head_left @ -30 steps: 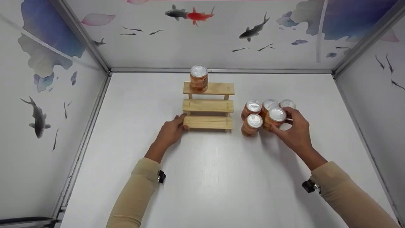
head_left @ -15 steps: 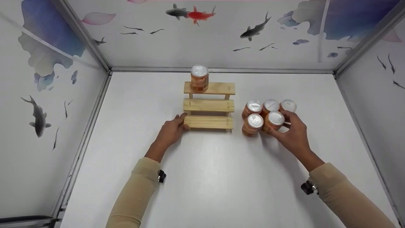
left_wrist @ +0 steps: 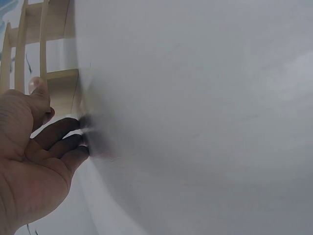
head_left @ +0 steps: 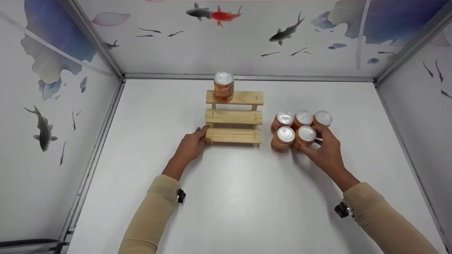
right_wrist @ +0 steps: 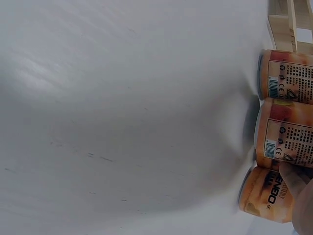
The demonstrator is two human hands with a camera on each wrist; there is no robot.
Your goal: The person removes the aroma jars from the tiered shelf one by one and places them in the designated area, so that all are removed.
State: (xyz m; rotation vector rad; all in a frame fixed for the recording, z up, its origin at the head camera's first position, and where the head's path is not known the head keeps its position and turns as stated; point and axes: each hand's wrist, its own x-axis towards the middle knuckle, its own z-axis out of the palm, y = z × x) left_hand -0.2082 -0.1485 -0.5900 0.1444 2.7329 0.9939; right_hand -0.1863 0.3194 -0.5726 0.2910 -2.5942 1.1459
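Note:
A three-tier wooden stand (head_left: 234, 116) rests on the white table, its lowest step pinched at the left end by my left hand (head_left: 191, 144). In the left wrist view the thumb (left_wrist: 37, 88) lies against the step's edge, and the other fingers reach down close to the tabletop. One orange can with a silver lid (head_left: 224, 86) stands on the top step. My right hand (head_left: 326, 146) grips the front right can (head_left: 304, 138) of a group standing right of the stand. The right wrist view shows this can (right_wrist: 288, 134) upright among its neighbours, thumb at its side.
Around the gripped can are another front can (head_left: 282, 140) and a back row of cans (head_left: 303, 119), close together. Printed panels (head_left: 243, 53) wall the table at the back and sides, with a metal rail (head_left: 169, 76) along the back edge.
My right hand has lowered its can slightly, down and to the left, into place beside the other front can. The left hand stays at the stand's lowest step.

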